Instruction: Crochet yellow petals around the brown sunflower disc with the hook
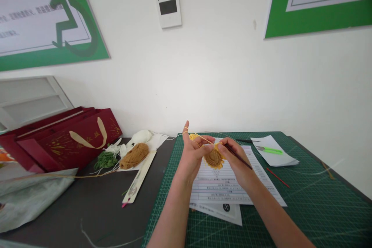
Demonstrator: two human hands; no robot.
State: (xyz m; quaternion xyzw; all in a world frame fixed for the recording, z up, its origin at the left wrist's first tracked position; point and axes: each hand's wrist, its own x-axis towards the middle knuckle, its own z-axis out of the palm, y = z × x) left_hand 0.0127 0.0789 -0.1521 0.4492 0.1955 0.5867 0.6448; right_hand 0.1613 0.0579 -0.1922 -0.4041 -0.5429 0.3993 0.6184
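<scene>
Between my two hands is a round crochet piece (214, 159), brown in the middle with a yellow scalloped edge. My left hand (194, 151) pinches its left upper edge, the index finger raised with yellow yarn (186, 128) looped over it. My right hand (234, 157) grips a dark crochet hook (240, 157) and meets the piece at its upper right edge. The hook's tip is hidden by the fingers and yarn. Behind my left hand a bit of a yellow yarn ball (192, 136) shows. Printed sheets (223, 190) lie beneath the hands.
A green cutting mat (316, 205) covers the table's right side, bearing a red stick (278, 177), folded paper (273, 157) and green-handled scissors (270, 150). At left are brown yarn (134, 156), green yarn (105, 160), white yarn (141, 136), a ruler-like strip (139, 178) and a red paper bag (64, 139).
</scene>
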